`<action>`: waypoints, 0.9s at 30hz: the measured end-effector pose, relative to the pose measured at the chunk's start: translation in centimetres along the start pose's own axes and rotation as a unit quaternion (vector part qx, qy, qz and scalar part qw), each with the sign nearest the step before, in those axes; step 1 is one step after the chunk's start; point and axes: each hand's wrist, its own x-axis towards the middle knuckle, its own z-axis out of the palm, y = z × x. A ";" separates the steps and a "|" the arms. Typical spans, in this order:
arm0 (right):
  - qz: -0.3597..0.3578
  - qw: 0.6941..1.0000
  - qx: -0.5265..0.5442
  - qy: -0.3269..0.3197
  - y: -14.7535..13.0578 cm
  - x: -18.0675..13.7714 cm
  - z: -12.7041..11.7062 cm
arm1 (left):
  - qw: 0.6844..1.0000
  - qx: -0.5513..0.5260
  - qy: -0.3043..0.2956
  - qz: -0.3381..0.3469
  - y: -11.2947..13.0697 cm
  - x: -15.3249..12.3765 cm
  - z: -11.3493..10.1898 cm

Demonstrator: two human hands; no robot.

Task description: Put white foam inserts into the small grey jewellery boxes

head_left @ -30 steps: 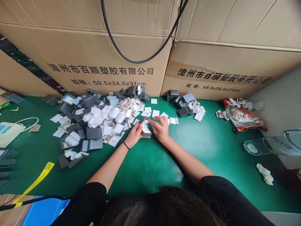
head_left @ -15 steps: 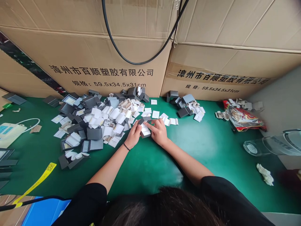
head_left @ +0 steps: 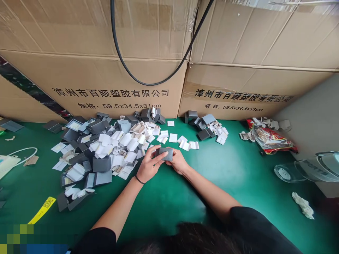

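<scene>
A small dark grey box is held between both hands above the green table, its plain grey face turned up and no white showing. My left hand grips its left side, thumb across the top face. At the right end, my right hand has its fingers closed on the same box; some fingertips are hidden behind it. To the left lies a heap of white folded paper pieces mixed with grey boxes. Several white cards lie just beyond the hands.
Large cardboard cartons wall off the back, with a black cable hanging in front. A smaller pile of grey boxes sits at the back right. Farther right are a red snack bag, a clear bottle and crumpled tissue.
The box was open with white inside showing; now a plain grey face is up. My left thumb has moved across it, and my right hand has shifted to its right end. The view has tilted up.
</scene>
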 end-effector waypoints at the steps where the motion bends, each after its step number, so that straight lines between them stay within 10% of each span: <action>1: -0.011 1.000 -0.023 -0.003 -0.1 0.1 -0.3 | 1.000 -0.011 -0.010 -0.005 -0.1 0.0 0.1; 20: -0.102 0.970 -0.217 0.048 1.2 1.0 -0.5 | 0.998 0.023 -0.036 -0.039 -2.1 -0.1 0.8; 27: -0.165 0.962 -0.205 -0.073 -0.2 1.1 -1.0 | 0.989 0.043 0.021 -0.139 -2.1 0.2 0.9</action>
